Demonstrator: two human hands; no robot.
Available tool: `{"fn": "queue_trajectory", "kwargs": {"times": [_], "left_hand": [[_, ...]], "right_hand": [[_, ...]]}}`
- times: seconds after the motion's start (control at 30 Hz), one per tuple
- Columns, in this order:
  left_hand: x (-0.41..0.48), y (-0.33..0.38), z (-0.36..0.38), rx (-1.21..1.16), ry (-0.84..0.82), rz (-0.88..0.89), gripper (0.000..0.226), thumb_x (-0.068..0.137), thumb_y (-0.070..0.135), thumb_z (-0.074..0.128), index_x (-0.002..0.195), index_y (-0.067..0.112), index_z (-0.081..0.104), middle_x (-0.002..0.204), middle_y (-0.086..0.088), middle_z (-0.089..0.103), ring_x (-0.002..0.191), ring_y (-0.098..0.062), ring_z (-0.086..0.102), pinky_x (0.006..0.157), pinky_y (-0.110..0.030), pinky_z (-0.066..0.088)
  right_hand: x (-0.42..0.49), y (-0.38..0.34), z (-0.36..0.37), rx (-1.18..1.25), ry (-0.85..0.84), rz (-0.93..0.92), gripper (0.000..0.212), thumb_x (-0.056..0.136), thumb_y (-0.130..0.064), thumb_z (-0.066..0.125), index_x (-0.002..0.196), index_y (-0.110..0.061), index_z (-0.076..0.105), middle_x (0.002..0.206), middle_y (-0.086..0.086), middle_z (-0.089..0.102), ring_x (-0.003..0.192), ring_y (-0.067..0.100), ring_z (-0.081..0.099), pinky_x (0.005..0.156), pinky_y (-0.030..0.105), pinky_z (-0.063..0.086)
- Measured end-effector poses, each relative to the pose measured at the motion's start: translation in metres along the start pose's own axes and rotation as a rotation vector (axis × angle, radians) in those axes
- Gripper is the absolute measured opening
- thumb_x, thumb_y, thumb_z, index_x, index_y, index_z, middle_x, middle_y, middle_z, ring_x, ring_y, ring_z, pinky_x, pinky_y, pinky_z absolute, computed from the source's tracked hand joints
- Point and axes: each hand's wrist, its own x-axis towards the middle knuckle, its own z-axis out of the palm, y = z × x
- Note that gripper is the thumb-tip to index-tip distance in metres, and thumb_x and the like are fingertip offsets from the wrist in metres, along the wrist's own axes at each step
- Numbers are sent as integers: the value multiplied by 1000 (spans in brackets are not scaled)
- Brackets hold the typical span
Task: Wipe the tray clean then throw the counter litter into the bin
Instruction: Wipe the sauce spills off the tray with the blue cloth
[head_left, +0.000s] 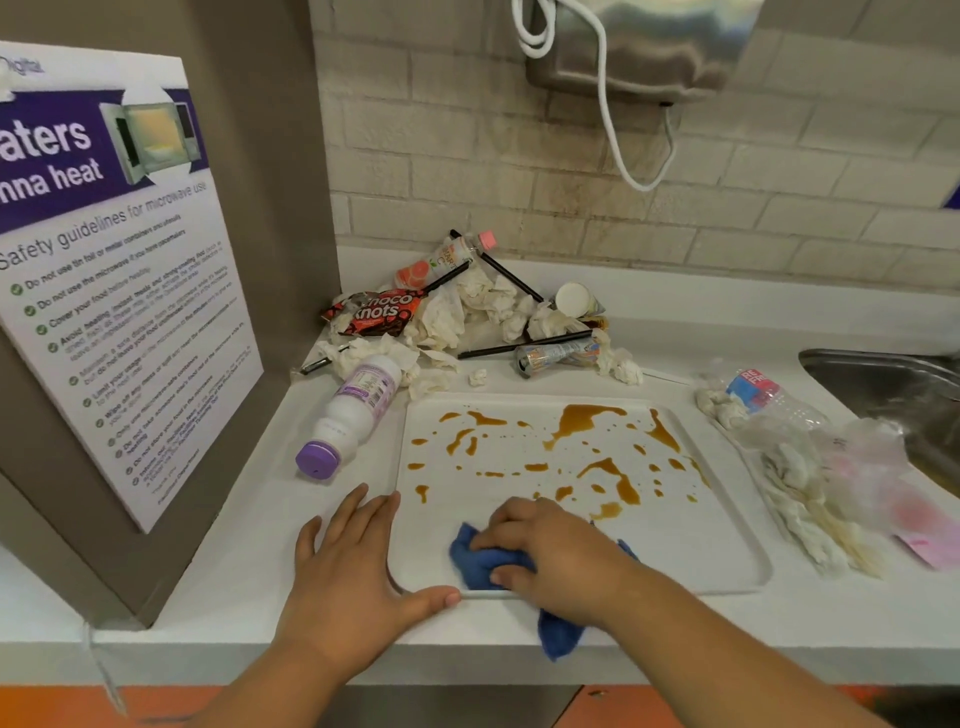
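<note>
Your tray (701, 551): white, splattered with brown streaks | your cloth (480, 561): blue | bottle (353, 410) beside you: white, purple cap | wrapper (384, 312): red and brown, white lettering | wall (779, 171): beige brick pattern | poster (119, 312): purple band

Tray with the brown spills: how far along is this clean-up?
Nothing looks done: brown spills cover most of the tray. In hand: the right hand grips a blue cloth at the tray's near edge; the left hand steadies its near-left corner. Left: wiping the spills, then binning the litter pile behind, the white bottle and the tissues on the right. No bin in view.
</note>
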Motion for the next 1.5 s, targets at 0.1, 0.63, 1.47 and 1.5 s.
{"fn": "queue_trajectory", "kwargs": {"times": [0.1,0.63,1.47,1.5], "left_hand": [[0,0,0,-8,-9,-1,127,40,101,13,148,34,10,157,13,12,146,-9,-2,118,-43,2],[-1,-1,3,-17,27,44,127,43,100,11,149,31,10,156,13,15,145,-7,8,118,-32,11],[1,-6,9,-18,41,56,99,63,82,7,149,33,14,155,16,20,144,-5,6,117,-34,7],[1,-6,8,-23,43,57,99,63,82,7,149,32,15,155,15,20,144,-5,6,117,-34,7]], "right_hand": [[-21,33,-11,60,23,79,32,88,-31,59,120,-36,62,118,-8,52,105,12,51,93,27,41],[-60,93,-31,92,161,411,24,85,-24,61,108,-31,65,106,-6,56,98,11,56,84,18,39],[-18,84,-29,-17,148,449,32,92,-21,50,122,-17,61,120,5,57,106,19,57,90,21,42],[-13,82,-24,-13,180,433,34,93,-22,50,126,-19,58,123,3,53,108,19,55,91,20,40]]}}
